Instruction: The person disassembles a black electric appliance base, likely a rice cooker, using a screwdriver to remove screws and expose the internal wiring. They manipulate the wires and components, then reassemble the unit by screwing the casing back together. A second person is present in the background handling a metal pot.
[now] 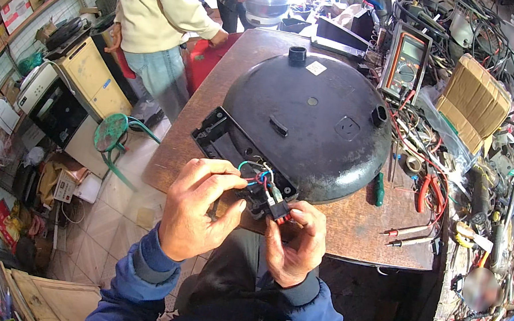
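Observation:
A large round black appliance shell lies upside down on the brown wooden table. Its rectangular black housing sticks out toward me, with coloured wires coming from its near end. My left hand pinches one of these thin wires between thumb and fingers. In my right hand, the thumb and fingers close around a small black block-shaped part with wires running into it. The two hands are close together at the table's near edge. Where the wires end is too small to make out.
To the right lie a green-handled tool, red-handled pliers and meter probes. A multimeter leans behind them, beside a cardboard box and cluttered tools. A person in a pale yellow top stands at the far left, near a green stool.

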A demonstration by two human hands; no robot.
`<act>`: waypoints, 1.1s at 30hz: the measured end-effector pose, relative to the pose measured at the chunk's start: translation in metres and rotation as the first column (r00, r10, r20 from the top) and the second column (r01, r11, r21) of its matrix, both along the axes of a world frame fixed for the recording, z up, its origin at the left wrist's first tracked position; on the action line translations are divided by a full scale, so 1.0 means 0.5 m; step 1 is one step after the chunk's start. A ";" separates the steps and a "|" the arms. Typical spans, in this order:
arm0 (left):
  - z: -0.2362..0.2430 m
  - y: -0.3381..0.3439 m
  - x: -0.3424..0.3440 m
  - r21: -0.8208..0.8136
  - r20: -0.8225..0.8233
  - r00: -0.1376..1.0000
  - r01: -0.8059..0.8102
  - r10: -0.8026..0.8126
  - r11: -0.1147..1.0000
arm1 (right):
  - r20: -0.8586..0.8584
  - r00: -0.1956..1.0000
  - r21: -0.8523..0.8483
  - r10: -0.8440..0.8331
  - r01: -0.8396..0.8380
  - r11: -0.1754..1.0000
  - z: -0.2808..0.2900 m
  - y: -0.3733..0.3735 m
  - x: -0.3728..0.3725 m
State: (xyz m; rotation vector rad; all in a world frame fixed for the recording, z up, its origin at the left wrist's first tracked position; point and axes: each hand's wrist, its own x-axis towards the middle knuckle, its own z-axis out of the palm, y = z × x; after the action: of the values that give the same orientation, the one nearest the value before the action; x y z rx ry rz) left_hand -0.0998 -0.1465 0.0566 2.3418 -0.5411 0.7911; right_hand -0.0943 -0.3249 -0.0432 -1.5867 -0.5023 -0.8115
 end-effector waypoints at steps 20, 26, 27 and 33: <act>0.003 0.022 0.015 -0.083 0.029 0.999 0.040 -0.038 0.996 | -0.615 0.771 0.116 0.166 -0.120 0.986 0.180 -0.061 0.067; 0.039 -0.020 0.078 -0.081 0.055 0.993 0.113 -0.109 0.990 | -0.715 0.666 0.027 0.213 -0.279 0.960 0.225 -0.084 0.105; 0.030 -0.021 0.087 -0.116 -0.005 0.991 0.132 -0.133 0.984 | -0.713 0.666 0.023 0.219 -0.291 0.956 0.224 -0.084 0.109; 0.005 -0.032 0.104 -0.233 -0.100 0.976 0.164 -0.192 0.959 | -0.728 0.647 0.043 0.226 -0.286 0.957 0.225 -0.089 0.111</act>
State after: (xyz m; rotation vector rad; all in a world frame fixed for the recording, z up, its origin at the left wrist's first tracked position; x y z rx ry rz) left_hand -0.0480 -0.1627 0.0593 2.0850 -0.5703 0.5888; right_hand -0.0388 -0.3693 0.0694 -1.7049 -0.1554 0.1054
